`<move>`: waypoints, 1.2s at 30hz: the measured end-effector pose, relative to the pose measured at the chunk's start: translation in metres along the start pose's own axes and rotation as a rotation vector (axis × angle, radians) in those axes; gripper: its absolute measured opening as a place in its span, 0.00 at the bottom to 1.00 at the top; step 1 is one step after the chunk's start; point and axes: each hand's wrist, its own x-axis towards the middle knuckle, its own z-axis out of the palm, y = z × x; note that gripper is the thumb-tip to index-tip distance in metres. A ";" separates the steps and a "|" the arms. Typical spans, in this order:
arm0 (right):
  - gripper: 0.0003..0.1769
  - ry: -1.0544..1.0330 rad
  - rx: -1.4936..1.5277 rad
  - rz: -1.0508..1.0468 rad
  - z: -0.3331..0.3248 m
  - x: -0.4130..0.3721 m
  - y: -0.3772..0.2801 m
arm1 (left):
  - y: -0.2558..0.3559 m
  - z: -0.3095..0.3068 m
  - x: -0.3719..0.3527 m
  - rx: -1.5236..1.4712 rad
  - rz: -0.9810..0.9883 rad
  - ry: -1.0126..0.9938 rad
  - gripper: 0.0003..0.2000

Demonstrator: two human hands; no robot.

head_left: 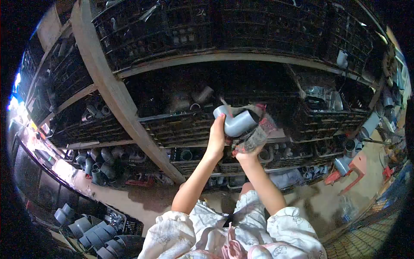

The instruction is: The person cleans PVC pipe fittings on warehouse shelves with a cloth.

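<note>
A grey plastic pipe elbow (238, 125) is up in front of the shelves, one end toward the upper left and the other opening to the right. My left hand (217, 134) grips it from the left, thumb along its side. My right hand (250, 154) is closed around a crumpled, patterned rag (257, 139) with red and greyish parts, held against the elbow's right side. The rag is blurred and hides most of the fingers of that hand. Behind both hands stands a dark shelf crate (181, 129) with pipe fittings in it.
A wooden post (105, 64) slants down on the left between the shelf bays. Above hang black crates (207, 32) on a shelf beam (224, 57). Grey fittings (92, 233) lie at the lower left. A red plastic stool (355, 172) lies on the floor at the right.
</note>
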 end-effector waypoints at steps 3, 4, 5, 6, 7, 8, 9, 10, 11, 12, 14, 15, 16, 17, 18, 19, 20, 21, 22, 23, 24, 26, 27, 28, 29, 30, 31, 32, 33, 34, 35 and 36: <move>0.25 -0.064 0.072 -0.031 -0.002 -0.003 -0.001 | -0.003 0.007 -0.003 0.262 0.531 0.113 0.17; 0.25 -0.189 0.073 -0.019 -0.006 0.002 -0.001 | 0.000 0.005 -0.004 0.452 0.731 0.110 0.17; 0.25 -0.186 0.036 -0.062 -0.005 0.005 -0.003 | 0.004 0.002 -0.005 0.644 0.929 0.106 0.16; 0.25 -0.182 -0.002 -0.105 -0.001 0.007 -0.005 | 0.010 0.001 -0.009 0.763 0.939 0.095 0.14; 0.25 -0.179 -0.042 -0.148 0.005 0.008 -0.009 | 0.014 0.003 -0.010 0.642 0.771 0.035 0.14; 0.26 -0.086 -0.052 -0.071 0.011 0.007 -0.016 | 0.016 0.003 -0.011 0.520 0.602 -0.023 0.15; 0.29 -0.435 0.191 0.063 -0.008 0.025 -0.022 | 0.017 0.003 -0.012 0.396 0.433 -0.078 0.15; 0.33 -0.615 0.142 0.058 0.001 0.026 -0.024 | 0.007 0.001 -0.008 0.282 0.344 -0.118 0.16; 0.36 -0.795 0.094 0.053 0.012 0.024 -0.027 | -0.012 -0.005 0.001 0.083 0.035 -0.168 0.18; 0.38 -0.893 -0.018 0.029 0.019 0.024 -0.031 | -0.003 -0.003 -0.007 0.089 -0.115 -0.212 0.21; 0.42 -1.089 -0.251 -0.029 0.029 0.026 -0.045 | -0.025 -0.012 -0.003 0.065 -0.139 -0.388 0.27; 0.43 -1.104 -0.291 -0.012 0.029 0.025 -0.049 | 0.001 -0.001 -0.016 -0.059 -0.317 -0.361 0.26; 0.44 -1.123 -0.327 0.011 0.029 0.024 -0.051 | -0.003 -0.003 -0.014 -0.046 -0.253 -0.383 0.25; 0.45 -1.142 -0.361 0.031 0.030 0.024 -0.050 | -0.007 -0.004 -0.011 -0.029 -0.187 -0.405 0.24; 0.41 -1.206 -0.289 -0.034 0.033 0.030 -0.049 | -0.003 -0.002 -0.013 0.099 -0.182 -0.294 0.23; 0.36 -1.077 -0.134 -0.052 0.024 0.035 -0.037 | -0.011 0.002 -0.011 0.038 -0.065 -0.136 0.19; 0.30 -0.955 0.015 -0.089 0.016 0.039 -0.025 | -0.017 -0.003 -0.005 0.164 0.190 -0.115 0.18; 0.26 -0.804 0.124 -0.124 0.013 0.037 -0.015 | -0.020 -0.006 0.001 0.290 0.446 -0.093 0.17; 0.22 -0.709 0.081 -0.194 0.002 0.043 -0.005 | 0.009 0.011 -0.012 0.179 0.497 -0.026 0.14; 0.21 -0.686 0.107 -0.118 -0.010 0.042 -0.002 | 0.008 0.004 -0.008 0.311 0.462 -0.005 0.13; 0.21 -0.515 0.195 -0.076 -0.003 0.026 0.002 | 0.004 0.003 -0.005 0.398 0.595 0.046 0.14; 0.28 -0.247 0.217 -0.039 0.000 0.016 0.010 | -0.003 -0.002 0.000 0.585 0.767 0.124 0.16; 0.29 -0.149 0.193 -0.051 0.006 0.012 0.010 | -0.006 -0.004 -0.002 0.620 0.743 0.142 0.16; 0.30 -0.055 0.168 -0.066 0.020 0.005 0.008 | -0.007 -0.006 -0.003 0.653 0.723 0.158 0.16; 0.32 0.034 0.139 -0.089 0.028 0.002 0.004 | -0.008 -0.005 -0.003 0.677 0.708 0.169 0.16; 0.32 -0.103 0.130 -0.085 0.004 0.021 0.006 | -0.004 -0.004 -0.005 0.567 0.595 0.115 0.16; 0.32 -0.091 0.074 -0.091 0.016 0.010 0.000 | 0.006 -0.002 -0.011 0.486 0.481 0.033 0.17; 0.31 -0.044 0.160 -0.069 0.014 0.014 -0.002 | -0.010 -0.006 0.000 0.338 0.398 -0.009 0.19; 0.32 -0.422 0.126 -0.076 -0.005 0.029 0.004 | 0.000 -0.004 -0.007 0.115 0.006 -0.124 0.22; 0.33 -0.302 0.127 -0.041 0.005 0.020 0.003 | 0.000 -0.002 -0.012 0.027 -0.089 -0.090 0.24; 0.34 -0.815 0.116 0.009 -0.022 0.046 0.010 | -0.001 0.000 -0.013 -0.087 -0.132 -0.124 0.25; 0.32 -0.488 0.127 0.073 -0.019 0.035 0.012 | -0.004 -0.002 -0.015 -0.117 -0.154 -0.103 0.26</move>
